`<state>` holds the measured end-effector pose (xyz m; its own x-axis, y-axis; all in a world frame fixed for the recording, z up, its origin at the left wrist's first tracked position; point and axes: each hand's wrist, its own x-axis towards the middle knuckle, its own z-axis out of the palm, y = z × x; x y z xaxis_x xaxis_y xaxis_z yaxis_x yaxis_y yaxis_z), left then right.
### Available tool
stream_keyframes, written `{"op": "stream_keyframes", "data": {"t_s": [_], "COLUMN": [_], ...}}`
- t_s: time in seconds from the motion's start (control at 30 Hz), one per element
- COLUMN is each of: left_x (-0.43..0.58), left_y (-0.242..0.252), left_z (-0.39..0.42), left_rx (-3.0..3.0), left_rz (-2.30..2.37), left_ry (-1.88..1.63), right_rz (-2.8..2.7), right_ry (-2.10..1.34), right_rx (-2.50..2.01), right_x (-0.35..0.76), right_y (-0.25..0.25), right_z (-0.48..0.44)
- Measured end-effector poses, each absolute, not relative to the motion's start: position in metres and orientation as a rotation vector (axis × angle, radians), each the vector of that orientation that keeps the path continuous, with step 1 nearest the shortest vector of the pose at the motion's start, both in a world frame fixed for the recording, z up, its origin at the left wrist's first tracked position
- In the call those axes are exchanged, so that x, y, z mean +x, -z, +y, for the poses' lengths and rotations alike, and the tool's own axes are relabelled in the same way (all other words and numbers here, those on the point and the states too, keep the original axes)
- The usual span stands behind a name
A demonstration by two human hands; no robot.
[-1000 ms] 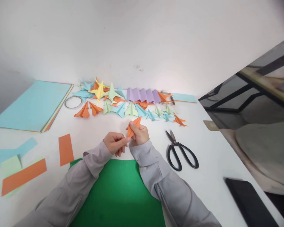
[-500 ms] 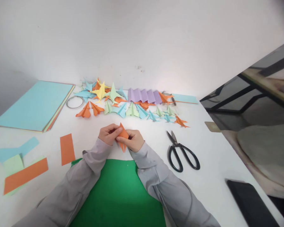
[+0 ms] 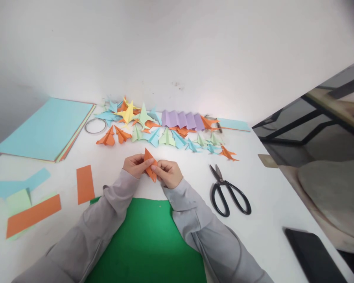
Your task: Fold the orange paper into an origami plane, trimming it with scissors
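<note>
Folded orange paper [image 3: 150, 172] has shifted left, farther from the scissors [image 3: 221, 181], and turned: a second ago its tip leaned up-right from the right hand, now it leans up-left and both hands hold it. Position now: left of the scissors, roughly level with the blades, well apart from them, long edges slanting. Left hand [image 3: 135, 164], on the side away from the scissors: thumb flat on the paper's front, pinching it; fingers behind mostly hidden, can't tell their exact contact. Right hand [image 3: 169, 173], between paper and scissors: thumb and index pinch the near edge, other fingers curled in. Band of white table [image 3: 262, 196] separates right hand from scissors, so room on that side; another band lies between scissors and the table's right edge. Dark phone [image 3: 314, 255] sits near-right of the scissors, well apart, close to that edge. Green sheet [image 3: 147, 236] lies left and nearer than the scissors, its far edge short of the paper. Orange strip [image 3: 85, 184] is far left of the scissors, edges flat. Beyond the scissors, row of folded paper planes [image 3: 166, 136] and purple pleated paper [image 3: 183, 120] limit room toward the wall [image 3: 177, 47]; bare tabletop shows between planes and scissors' tips.
</note>
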<state>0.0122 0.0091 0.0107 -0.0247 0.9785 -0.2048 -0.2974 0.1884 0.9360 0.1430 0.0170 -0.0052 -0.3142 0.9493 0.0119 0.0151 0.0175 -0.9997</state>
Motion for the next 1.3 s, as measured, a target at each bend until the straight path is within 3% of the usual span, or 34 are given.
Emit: {"op": "stream_keyframes", "data": {"t_s": [1.3], "left_x": [0.013], "left_y": [0.004], "left_z": [0.020], "left_rx": [0.568], "left_rz": [1.045], "left_ry": [-1.385], "right_rz": [-1.334], "right_ry": [-1.490], "right_rx": [-1.047], "right_x": [0.141], "right_y": [0.011], "right_z": [0.018]}}
